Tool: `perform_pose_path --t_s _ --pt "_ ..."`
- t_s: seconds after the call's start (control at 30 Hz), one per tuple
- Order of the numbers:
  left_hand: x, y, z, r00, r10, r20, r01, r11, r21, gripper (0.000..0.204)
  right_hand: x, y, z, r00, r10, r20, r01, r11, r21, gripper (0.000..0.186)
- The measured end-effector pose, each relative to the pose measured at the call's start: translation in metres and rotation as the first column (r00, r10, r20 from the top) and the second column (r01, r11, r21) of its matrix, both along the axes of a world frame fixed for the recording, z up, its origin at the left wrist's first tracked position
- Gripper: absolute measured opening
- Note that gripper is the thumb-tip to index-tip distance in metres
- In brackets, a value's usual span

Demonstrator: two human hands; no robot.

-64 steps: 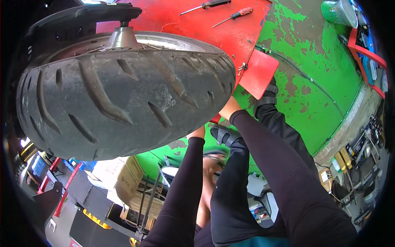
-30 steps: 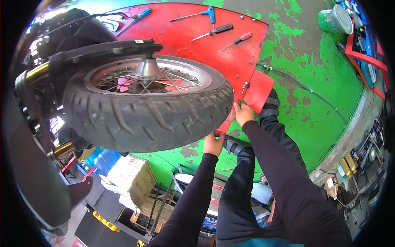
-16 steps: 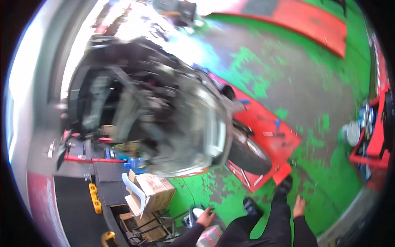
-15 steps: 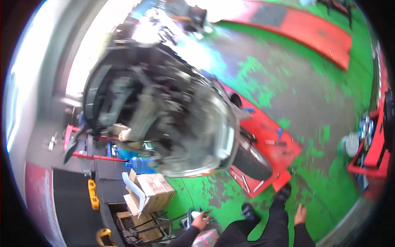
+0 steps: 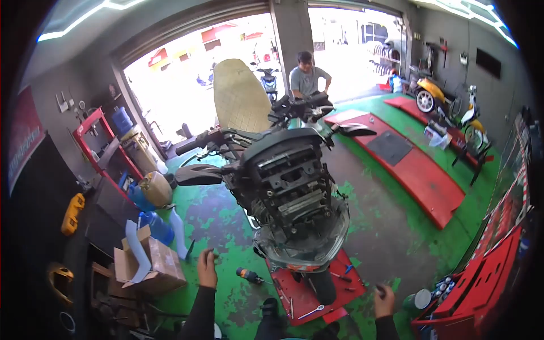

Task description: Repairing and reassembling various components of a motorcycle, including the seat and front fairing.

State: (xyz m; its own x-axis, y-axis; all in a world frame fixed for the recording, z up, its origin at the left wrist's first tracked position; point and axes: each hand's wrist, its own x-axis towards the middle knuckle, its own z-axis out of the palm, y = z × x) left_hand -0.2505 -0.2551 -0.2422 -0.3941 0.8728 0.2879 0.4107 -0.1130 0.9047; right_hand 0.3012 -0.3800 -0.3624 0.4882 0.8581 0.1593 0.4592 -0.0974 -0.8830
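Note:
Before me stands a motorcycle (image 5: 289,181) with its front internals exposed, cream seat (image 5: 238,96) behind the handlebars and front wheel (image 5: 323,288) over a red platform (image 5: 345,297) scattered with hand tools. My left hand (image 5: 207,269), fingers loosely curved and apart, hangs in the air left of the front end, near a cardboard box. My right hand (image 5: 384,301) is closed around a small dark item I cannot make out, right of the wheel. Neither hand touches the motorcycle.
A co-worker (image 5: 306,82) is beyond the handlebars. Red ramps (image 5: 425,187) and a yellow scooter (image 5: 430,90) are at right, with a red tool rack (image 5: 476,277) nearer. Left are the cardboard box (image 5: 158,272), blue water jugs (image 5: 156,226) and a red frame (image 5: 102,136).
My hands have left the edge of the red platform by the tyre. The view has risen and tilted up, bringing the whole motorcycle, doorways and co-worker into sight.

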Motion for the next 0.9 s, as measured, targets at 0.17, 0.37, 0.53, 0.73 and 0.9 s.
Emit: perform_pose_path --t_s 0.17,0.37,0.53,0.73,0.9 --pt "0.023 0.112 0.074 0.968 -0.147 -0.204 0.196 0.949 0.246 0.038 -0.145 0.139 0.239 0.841 0.21 0.499 -0.395 0.869 0.298 0.046" --pt "0.022 0.2 0.135 0.691 -0.19 -0.698 0.537 0.781 0.319 0.055 -0.232 0.278 0.376 0.572 0.28 0.771 -0.508 0.859 0.064 0.065" --pt "0.011 0.261 0.118 0.553 -0.397 -0.733 0.748 0.624 0.226 0.06 -0.232 0.336 0.414 0.239 0.329 0.914 -0.567 0.811 -0.143 0.067" --pt "0.022 0.255 0.149 0.574 -0.432 -0.696 0.769 0.576 0.276 0.046 -0.237 0.365 0.451 -0.099 0.482 0.87 -0.433 0.767 -0.474 0.062" --pt "0.017 0.254 0.167 0.578 -0.473 -0.665 0.774 0.576 0.264 0.05 -0.24 0.377 0.452 -0.145 0.458 0.877 -0.424 0.772 -0.473 0.068"
